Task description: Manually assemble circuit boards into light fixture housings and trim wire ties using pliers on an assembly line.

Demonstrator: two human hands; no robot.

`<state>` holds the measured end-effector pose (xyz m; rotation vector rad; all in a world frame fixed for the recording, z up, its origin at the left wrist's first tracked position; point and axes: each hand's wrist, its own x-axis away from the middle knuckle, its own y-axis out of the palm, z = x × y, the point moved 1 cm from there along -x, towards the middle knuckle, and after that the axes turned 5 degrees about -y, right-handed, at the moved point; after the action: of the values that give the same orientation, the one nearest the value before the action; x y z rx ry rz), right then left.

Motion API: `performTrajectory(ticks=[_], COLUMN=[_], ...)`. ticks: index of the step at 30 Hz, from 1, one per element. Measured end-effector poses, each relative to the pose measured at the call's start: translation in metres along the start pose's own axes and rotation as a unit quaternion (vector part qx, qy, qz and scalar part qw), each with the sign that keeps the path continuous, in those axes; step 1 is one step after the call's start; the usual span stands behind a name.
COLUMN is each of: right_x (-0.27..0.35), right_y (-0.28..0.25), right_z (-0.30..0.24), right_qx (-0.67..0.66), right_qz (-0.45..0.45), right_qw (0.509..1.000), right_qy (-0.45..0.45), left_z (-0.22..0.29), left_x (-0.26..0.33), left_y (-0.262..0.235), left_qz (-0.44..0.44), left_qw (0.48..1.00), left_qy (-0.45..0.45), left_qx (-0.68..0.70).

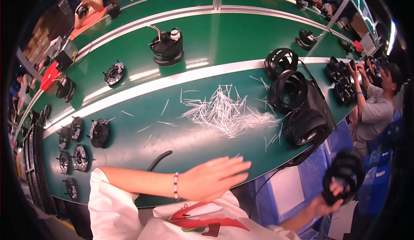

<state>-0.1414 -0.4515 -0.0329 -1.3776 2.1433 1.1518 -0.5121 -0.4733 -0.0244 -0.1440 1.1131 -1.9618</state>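
My left hand (pixel 215 178) is stretched across in front of me over the near edge of the green table (pixel 125 143). Its fingers are out straight, with nothing in them. A thin black curved strip (pixel 159 160) lies on the table beyond that forearm. Off to the right, past the table edge, my right hand (pixel 323 203) grips a black round open plastic housing (pixel 354 171), slightly blurred. Ahead of my left hand spreads a loose pile of thin white sticks (pixel 222 112).
Similar black housings (pixel 288 91) line the table's right side beside a black mesh bag-like thing (pixel 321 106). Several round black parts (pixel 99 133) stand at left. A conveyor (pixel 202 46) carries a black assembly (pixel 167 48). Blue bins (pixel 375 184) and a co-worker (pixel 375 102) are at right.
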Motion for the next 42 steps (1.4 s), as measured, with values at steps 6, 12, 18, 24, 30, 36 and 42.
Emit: performTrajectory(ticks=[6,12,18,24,30,36,42], right_x=[0.006,0.035,0.049,0.060,0.077,0.131,0.213], right_y=[0.232,0.277,0.295,0.279,0.271,0.284,0.319], right_z=[0.106,0.275,0.276,0.274,0.218,0.106,0.038], right_qx=[-0.530,-0.499,-0.359,-0.240,0.023,0.035,0.083], right_qz=[-0.140,0.001,0.073,0.138,0.076,-0.458,-0.866], right_qw=[0.702,0.703,0.756,0.845,0.931,0.878,0.485], right_qy=[0.455,0.507,0.543,0.458,0.358,0.134,-0.088], left_z=[-0.027,-0.080,-0.134,-0.172,-0.192,-0.162,-0.089], left_x=[-0.021,-0.055,-0.076,-0.112,-0.119,-0.087,0.044], left_y=[-0.055,-0.088,-0.084,-0.066,-0.058,-0.090,-0.175], left_qz=[0.240,0.258,0.192,0.181,0.184,0.171,0.186], left_qw=[0.969,0.924,0.925,0.874,0.886,0.888,0.893], left_qy=[-0.004,-0.106,-0.116,-0.068,-0.054,0.020,-0.038], left_qx=[-0.062,-0.260,-0.306,-0.445,-0.422,-0.426,-0.408])
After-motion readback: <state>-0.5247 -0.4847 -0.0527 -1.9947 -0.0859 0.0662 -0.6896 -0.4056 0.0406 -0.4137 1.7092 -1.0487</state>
